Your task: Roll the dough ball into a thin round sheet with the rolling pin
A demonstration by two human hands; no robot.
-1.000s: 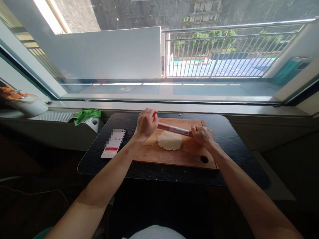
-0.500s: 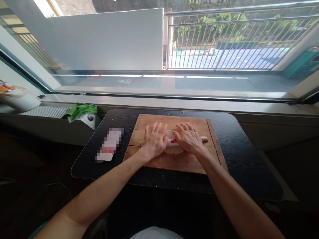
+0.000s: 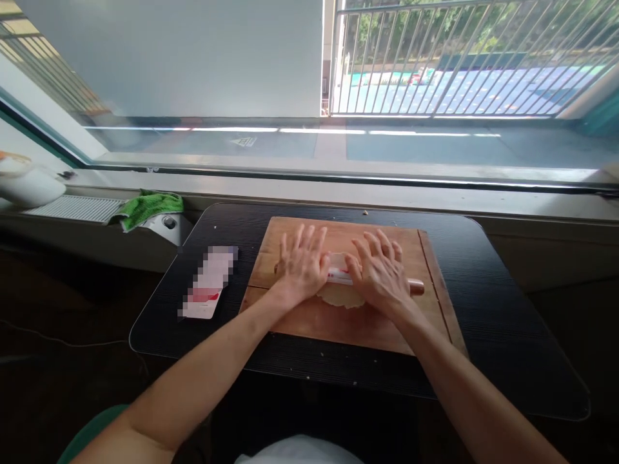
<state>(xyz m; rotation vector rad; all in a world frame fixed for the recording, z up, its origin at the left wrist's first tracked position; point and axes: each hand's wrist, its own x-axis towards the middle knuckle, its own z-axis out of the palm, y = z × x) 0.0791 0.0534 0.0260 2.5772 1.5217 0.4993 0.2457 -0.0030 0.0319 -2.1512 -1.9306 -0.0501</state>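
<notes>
Pale, flattened dough (image 3: 342, 298) lies on the wooden cutting board (image 3: 338, 327), in the middle between your two hands, its uneven edge showing both beyond the rolling pin and on your side of it. The rolling pin (image 3: 340, 276) lies crosswise on top of the dough, with a white label printed in red facing up in the gap between your thumbs. Your left hand (image 3: 302, 264) rests over the pin's left part, fingers stretched forward and spread, so that only a small tip of wood shows past it. Your right hand (image 3: 383, 274) lies over the right part the same way, and a longer stub of the pin sticks out beyond it. Neither grip is curled round the wood: both are wide and flat, laid on the pin from above. The dough sits just beside both thumbs; whether any of it touches your skin, you cannot tell from this view.

Beneath the board is the black worktop (image 3: 503, 328), dotted with a few pale crumbs. On your left, near the board but apart from it, lies a phone (image 3: 213, 280), its screen blurred out. Farther left, a green cloth (image 3: 152, 207) drapes over a white ledge beside the window.
</notes>
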